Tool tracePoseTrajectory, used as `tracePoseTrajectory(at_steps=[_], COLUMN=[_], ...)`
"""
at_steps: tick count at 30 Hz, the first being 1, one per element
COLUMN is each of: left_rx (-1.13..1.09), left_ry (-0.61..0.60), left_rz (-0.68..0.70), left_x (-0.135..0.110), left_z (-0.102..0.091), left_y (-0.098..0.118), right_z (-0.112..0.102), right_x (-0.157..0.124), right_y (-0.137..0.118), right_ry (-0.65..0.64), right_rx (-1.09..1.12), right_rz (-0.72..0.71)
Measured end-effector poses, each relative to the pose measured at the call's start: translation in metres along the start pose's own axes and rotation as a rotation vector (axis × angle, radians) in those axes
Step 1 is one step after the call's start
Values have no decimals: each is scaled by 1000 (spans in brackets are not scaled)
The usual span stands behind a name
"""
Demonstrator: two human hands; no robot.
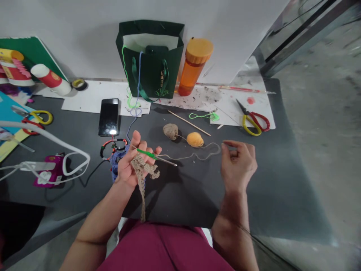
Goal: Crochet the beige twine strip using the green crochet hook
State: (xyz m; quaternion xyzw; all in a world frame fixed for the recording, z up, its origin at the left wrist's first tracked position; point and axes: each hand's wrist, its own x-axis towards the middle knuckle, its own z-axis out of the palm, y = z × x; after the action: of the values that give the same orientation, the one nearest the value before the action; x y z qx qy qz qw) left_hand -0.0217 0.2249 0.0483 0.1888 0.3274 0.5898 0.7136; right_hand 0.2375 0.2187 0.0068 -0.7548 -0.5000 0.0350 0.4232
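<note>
My left hand (pixel 128 165), palm up, holds a crochet hook (pixel 146 153) with a green handle and metal shaft; its tip points right. From the same fingers a beige crocheted piece (pixel 138 169) hangs down, with a long narrow tail. A thin strand of yarn (pixel 194 155) runs in a loose curve to my right hand (pixel 238 163), whose fingers are pinched on it. Behind the strand lie a beige yarn ball (pixel 170 131) and a yellow ball (pixel 195 139). Blue crochet work (pixel 114 165) sits partly hidden behind my left hand.
A dark green paper bag (pixel 152 75) and an orange bottle (pixel 194 67) stand at the back. Scissors (pixel 254 120) lie right, near a wooden stick (pixel 188 123). A phone (pixel 109 117), beaded bracelet (pixel 105 145) and white cable-like tubing (pixel 64 146) are left.
</note>
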Motion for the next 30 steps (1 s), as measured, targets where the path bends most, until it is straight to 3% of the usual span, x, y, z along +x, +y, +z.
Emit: tracePoseTrajectory(at_steps=[2, 3, 5, 7, 11, 17, 25, 30], left_rx=[-1, -4, -10, 23, 138, 222, 377, 407], left_ry=[-15, -30, -48, -64, -96, -85, -111, -80], left_rz=[-33, -55, -87, -124, -176, -118, -64, -43], left_x=[-1, -1, -2, -4, -8, -12, -14, -13], left_z=[-1, -1, 0, 1, 6, 11, 9, 9], left_y=[-4, -6, -11, -16, -24, -34, -36, -36], right_z=[1, 3, 7, 10, 11, 15, 27, 27], right_x=[-9, -17, -34, -51, -64, -58, -69, -66], right_y=[-18, -28, -48, -62, -72, -73, -66, -65], right_ry=[-33, -147, -524, -637, -602, -491, -396, -454], right_rx=[232, 403, 690, 835, 872, 889, 1082, 1103], right_rz=[3, 28, 55, 54, -46, -127, 223, 229])
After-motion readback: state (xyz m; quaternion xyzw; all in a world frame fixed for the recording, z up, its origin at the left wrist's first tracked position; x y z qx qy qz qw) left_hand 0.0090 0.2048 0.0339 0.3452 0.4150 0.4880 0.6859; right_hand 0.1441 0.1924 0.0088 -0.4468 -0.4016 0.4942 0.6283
